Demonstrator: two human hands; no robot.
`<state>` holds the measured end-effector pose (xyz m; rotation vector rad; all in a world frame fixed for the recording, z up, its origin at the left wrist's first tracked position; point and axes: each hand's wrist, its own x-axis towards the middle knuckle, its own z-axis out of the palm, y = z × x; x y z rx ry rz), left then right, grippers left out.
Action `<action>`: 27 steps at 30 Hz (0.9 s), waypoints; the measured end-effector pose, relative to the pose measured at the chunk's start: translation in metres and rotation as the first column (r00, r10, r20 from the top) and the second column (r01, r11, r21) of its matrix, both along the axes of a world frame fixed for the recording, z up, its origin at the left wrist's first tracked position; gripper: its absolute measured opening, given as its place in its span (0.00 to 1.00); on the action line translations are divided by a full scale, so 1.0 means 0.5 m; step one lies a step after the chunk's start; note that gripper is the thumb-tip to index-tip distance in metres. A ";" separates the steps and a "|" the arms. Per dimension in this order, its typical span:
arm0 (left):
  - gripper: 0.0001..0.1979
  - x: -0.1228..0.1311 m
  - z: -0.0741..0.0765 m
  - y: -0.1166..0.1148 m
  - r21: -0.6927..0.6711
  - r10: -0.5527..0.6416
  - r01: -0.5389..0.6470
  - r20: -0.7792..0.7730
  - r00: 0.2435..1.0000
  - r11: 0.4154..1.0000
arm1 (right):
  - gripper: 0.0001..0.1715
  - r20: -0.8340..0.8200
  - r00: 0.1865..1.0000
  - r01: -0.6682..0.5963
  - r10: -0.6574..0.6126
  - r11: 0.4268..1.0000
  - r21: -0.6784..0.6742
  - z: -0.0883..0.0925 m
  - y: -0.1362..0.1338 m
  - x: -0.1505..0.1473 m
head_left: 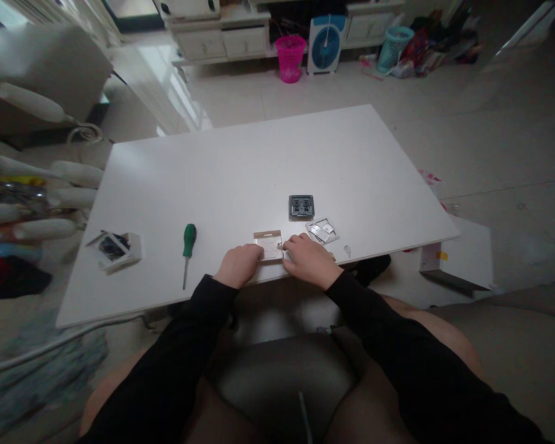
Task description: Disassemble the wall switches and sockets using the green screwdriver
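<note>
A shallow white plastic box [270,248], like a socket back box, lies at the table's near edge with its hollow side up. My left hand [240,264] is closed on its left wall, the thumb at the inner corner. My right hand [311,259] grips the right side, where a small pale piece shows by the fingertips, too small to name. Just beyond sits a dark grey socket module [301,207]. Beside my right hand lies a white cover frame [322,230], with a small clear packet [347,250] to its right.
A green-handled screwdriver [189,240] lies left of my left hand. Farther left stands an opened white carton [119,251] with dark contents. All these rest on a white table [240,166]. A pink basket [290,58] and a fan [326,46] stand on the floor beyond.
</note>
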<state>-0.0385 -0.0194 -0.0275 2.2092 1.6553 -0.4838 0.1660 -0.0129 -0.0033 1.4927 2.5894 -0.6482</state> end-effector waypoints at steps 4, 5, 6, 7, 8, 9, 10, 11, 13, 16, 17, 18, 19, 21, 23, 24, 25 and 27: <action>0.17 0.009 -0.003 -0.003 0.023 -0.004 0.004 -0.036 0.999 1.000 | 0.16 -0.001 1.000 -0.012 0.012 1.000 -0.001 -0.001 -0.001 0.000; 0.17 0.011 -0.003 -0.003 0.021 -0.010 0.010 -0.038 0.999 1.000 | 0.16 -0.001 1.000 -0.015 0.015 1.000 -0.002 -0.001 -0.001 0.001; 0.17 0.013 -0.002 -0.003 0.018 -0.014 0.015 -0.041 0.999 1.000 | 0.15 0.000 1.000 -0.017 0.017 1.000 -0.004 -0.001 -0.001 0.001; 0.17 0.015 -0.003 -0.002 0.017 -0.018 0.019 -0.043 0.999 1.000 | 0.15 0.001 1.000 -0.017 0.017 1.000 -0.006 -0.001 -0.002 0.001; 0.17 0.015 -0.003 -0.001 0.016 -0.022 0.023 -0.044 0.999 1.000 | 0.15 0.003 1.000 -0.017 0.017 1.000 -0.009 -0.001 -0.002 0.002; 0.17 0.016 -0.004 0.000 0.016 -0.024 0.025 -0.044 0.999 1.000 | 0.15 0.005 1.000 -0.018 0.018 1.000 -0.013 -0.001 -0.002 0.002; 0.17 0.015 -0.005 0.001 0.016 -0.023 0.023 -0.042 0.999 1.000 | 0.15 0.006 1.000 -0.020 0.021 1.000 -0.017 0.000 -0.003 0.002; 0.17 0.015 -0.006 0.002 0.015 -0.022 0.022 -0.037 0.999 1.000 | 0.15 0.006 1.000 -0.023 0.023 1.000 -0.018 0.000 -0.003 0.002; 0.17 0.013 -0.010 0.004 0.015 -0.021 0.021 -0.022 1.000 1.000 | 0.16 0.006 1.000 -0.027 0.027 0.999 -0.017 -0.001 -0.003 0.001; 0.16 0.013 -0.014 0.006 0.008 -0.020 0.020 -0.005 1.000 1.000 | 0.16 0.006 0.999 -0.033 0.033 0.999 -0.023 -0.002 -0.002 0.001; 0.15 0.013 -0.015 0.007 0.003 -0.022 0.022 -0.001 1.000 1.000 | 0.16 0.006 0.999 -0.035 0.035 0.999 -0.027 -0.002 -0.002 0.001; 0.15 0.013 -0.016 0.007 -0.003 -0.025 0.025 0.003 1.000 1.000 | 0.17 0.005 0.999 -0.036 0.037 0.999 -0.031 -0.003 -0.002 0.001; 0.15 0.013 -0.017 0.008 -0.008 -0.031 0.031 0.009 0.999 0.999 | 0.17 0.004 0.999 -0.036 0.036 0.999 -0.033 -0.003 -0.002 0.001; 0.14 0.013 -0.019 0.010 -0.013 -0.039 0.039 0.022 0.999 0.999 | 0.17 0.001 0.999 -0.033 0.033 0.999 -0.033 -0.003 -0.002 0.001; 0.14 0.012 -0.021 0.012 -0.015 -0.037 0.038 0.032 0.999 0.999 | 0.17 -0.002 0.999 -0.032 0.032 0.999 -0.031 -0.003 -0.002 0.001; 0.14 0.011 -0.021 0.014 -0.018 -0.034 0.034 0.037 0.999 0.999 | 0.18 -0.002 0.999 -0.034 0.034 0.999 -0.031 -0.003 -0.002 0.001; 0.14 0.010 -0.022 0.015 -0.022 -0.031 0.032 0.042 0.999 0.999 | 0.18 -0.002 0.999 -0.037 0.037 0.999 -0.031 -0.003 -0.002 0.001; 0.14 0.008 -0.024 0.017 -0.033 -0.025 0.027 0.051 0.998 0.999 | 0.18 -0.001 0.999 -0.040 0.040 0.999 -0.032 -0.003 -0.003 0.000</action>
